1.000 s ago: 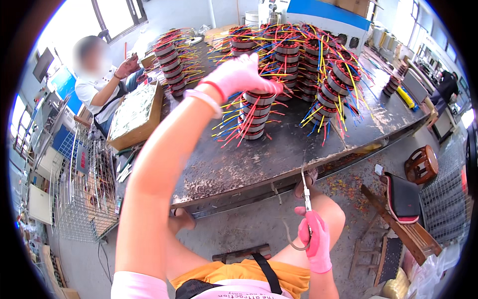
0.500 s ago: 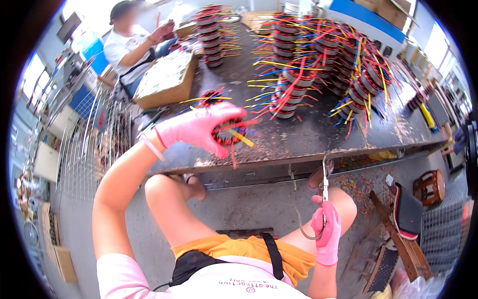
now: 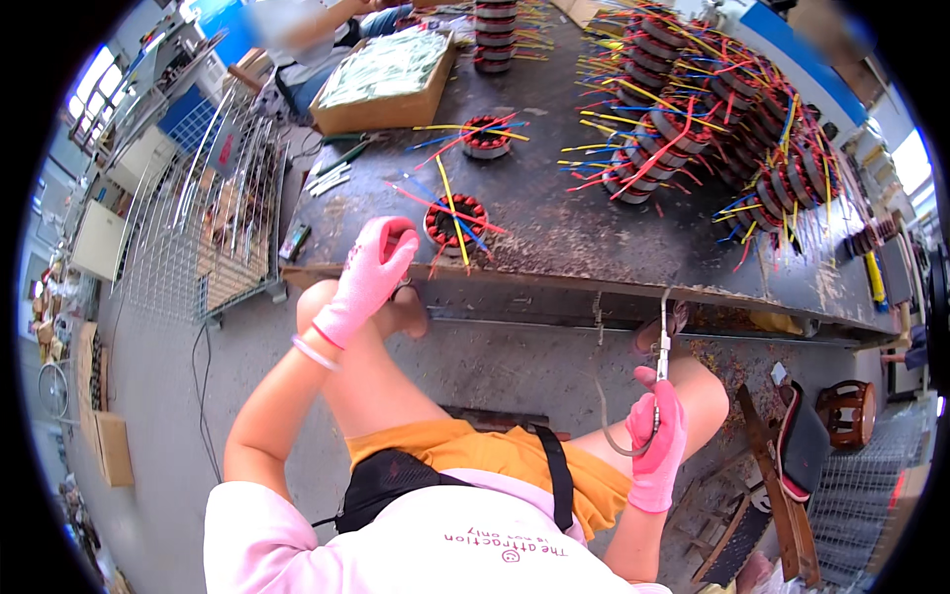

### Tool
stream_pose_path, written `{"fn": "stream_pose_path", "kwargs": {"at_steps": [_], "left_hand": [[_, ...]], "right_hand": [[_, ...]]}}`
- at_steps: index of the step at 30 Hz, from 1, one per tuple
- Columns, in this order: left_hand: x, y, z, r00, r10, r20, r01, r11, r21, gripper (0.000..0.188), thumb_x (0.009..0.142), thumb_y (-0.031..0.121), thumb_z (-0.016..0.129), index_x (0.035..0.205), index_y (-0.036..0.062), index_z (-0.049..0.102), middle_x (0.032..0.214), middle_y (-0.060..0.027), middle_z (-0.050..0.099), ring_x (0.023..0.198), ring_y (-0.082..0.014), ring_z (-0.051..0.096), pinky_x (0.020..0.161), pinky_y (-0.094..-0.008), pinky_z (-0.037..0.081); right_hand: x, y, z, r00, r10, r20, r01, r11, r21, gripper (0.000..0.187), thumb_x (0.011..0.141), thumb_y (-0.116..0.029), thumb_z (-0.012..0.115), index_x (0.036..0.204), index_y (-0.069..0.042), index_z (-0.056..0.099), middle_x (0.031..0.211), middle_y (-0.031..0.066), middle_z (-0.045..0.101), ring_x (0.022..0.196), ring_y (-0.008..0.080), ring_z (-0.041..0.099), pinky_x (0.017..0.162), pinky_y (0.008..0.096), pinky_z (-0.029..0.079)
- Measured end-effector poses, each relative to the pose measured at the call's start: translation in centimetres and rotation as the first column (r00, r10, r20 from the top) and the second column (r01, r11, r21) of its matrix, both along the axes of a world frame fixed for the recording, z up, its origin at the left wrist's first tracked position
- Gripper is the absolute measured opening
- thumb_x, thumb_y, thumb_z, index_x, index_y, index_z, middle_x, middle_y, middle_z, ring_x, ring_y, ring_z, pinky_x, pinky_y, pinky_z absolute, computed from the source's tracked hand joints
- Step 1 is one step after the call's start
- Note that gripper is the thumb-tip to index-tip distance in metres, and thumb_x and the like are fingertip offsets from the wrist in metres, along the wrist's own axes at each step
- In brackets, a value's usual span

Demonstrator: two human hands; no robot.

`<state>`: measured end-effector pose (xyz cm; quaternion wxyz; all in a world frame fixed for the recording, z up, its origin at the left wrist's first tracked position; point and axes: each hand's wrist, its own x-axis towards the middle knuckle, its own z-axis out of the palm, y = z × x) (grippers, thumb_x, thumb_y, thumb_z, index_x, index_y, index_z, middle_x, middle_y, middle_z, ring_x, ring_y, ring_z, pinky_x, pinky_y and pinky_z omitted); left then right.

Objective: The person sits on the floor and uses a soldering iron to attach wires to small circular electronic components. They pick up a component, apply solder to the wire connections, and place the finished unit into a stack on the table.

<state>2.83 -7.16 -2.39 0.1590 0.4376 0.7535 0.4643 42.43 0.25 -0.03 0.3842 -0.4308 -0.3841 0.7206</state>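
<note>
My left hand point(image 3: 372, 271), in a pink glove, is raised just left of a wound motor stator point(image 3: 431, 230) and apart from it. Its fingers are curled toward the thumb; whether anything small is inside I cannot see. That stator lies flat near the table's front edge, with yellow, blue and red leads crossing over it. Behind it sits a second stator point(image 3: 486, 145). My right hand point(image 3: 660, 436), also gloved in pink, is closed round a slim metal wand point(image 3: 664, 342) with a bent tip. A thin hose point(image 3: 606, 416) curves beside it. The tip reaches up to the table's front edge.
Stacked stators point(image 3: 658, 148) with loose leads crowd the right of the dark table point(image 3: 539, 223). A cardboard box point(image 3: 381, 111) of pale strips stands at the back left, near another person's arm point(image 3: 322, 22). A wire mesh cart point(image 3: 213, 213) adjoins the table's left side. My knees are below the edge.
My left hand has let go of the front stator and drawn back left, fingers curling in. The stator now rests flat. The view has shifted; my right hand still grips the wand.
</note>
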Motion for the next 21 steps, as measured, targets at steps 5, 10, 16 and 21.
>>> {"fn": "stream_pose_path", "kwargs": {"at_steps": [5, 10, 16, 21], "left_hand": [[1.3, -0.3, -0.9, 0.709, 0.094, 0.699, -0.033, 0.994, -0.101, 0.038, 0.1, 0.035, 0.054, 0.117, 0.0016, 0.059, 0.104, -0.0066, 0.067, 0.061, -0.0067, 0.054, 0.047, -0.017, 0.04], [0.7, 0.7, -2.0, 0.334, -0.011, 0.942, 0.139, 0.99, -0.037, 0.039, 0.1, 0.037, 0.053, 0.119, 0.0031, 0.06, 0.106, -0.008, 0.068, 0.054, -0.001, 0.047, 0.039, -0.0146, 0.036], [1.6, 2.2, -4.0, 0.356, 0.111, 0.928, 0.136, 0.976, -0.169, 0.036, 0.096, 0.044, 0.059, 0.093, 0.0084, 0.062, 0.065, 0.0069, 0.05, 0.045, -0.0006, 0.041, 0.038, -0.016, 0.032], [2.0, 2.3, -2.3, 0.724, 0.255, 0.642, 0.032, 0.916, -0.4, 0.045, 0.095, 0.05, 0.059, 0.078, 0.0088, 0.061, 0.064, 0.006, 0.049, 0.044, -0.0033, 0.039, 0.039, -0.0196, 0.03]], "right_hand": [[0.0, 0.0, -0.1, 0.998, 0.009, 0.055, -0.011, 1.0, 0.028, 0.041, 0.102, -0.027, 0.047, 0.113, 0.011, 0.057, 0.052, -0.0059, 0.031, 0.046, 0.0034, 0.028, 0.046, 0.0205, 0.02], [-0.2, -0.1, 0.0, 0.998, -0.014, 0.067, 0.011, 0.999, 0.039, 0.043, 0.102, -0.028, 0.046, 0.114, 0.012, 0.056, 0.052, -0.0055, 0.032, 0.046, 0.0031, 0.029, 0.046, 0.0202, 0.021], [-0.4, -0.2, -0.1, 0.999, -0.003, 0.039, 0.004, 1.0, -0.023, 0.043, 0.102, -0.028, 0.046, 0.115, 0.012, 0.055, 0.052, -0.0055, 0.033, 0.045, 0.0032, 0.029, 0.045, 0.0194, 0.022], [0.0, 0.0, -0.6, 0.999, -0.009, 0.048, 0.01, 1.0, -0.018, 0.043, 0.103, -0.028, 0.046, 0.115, 0.012, 0.055, 0.052, -0.0055, 0.033, 0.045, 0.0032, 0.029, 0.045, 0.0199, 0.022]]}}
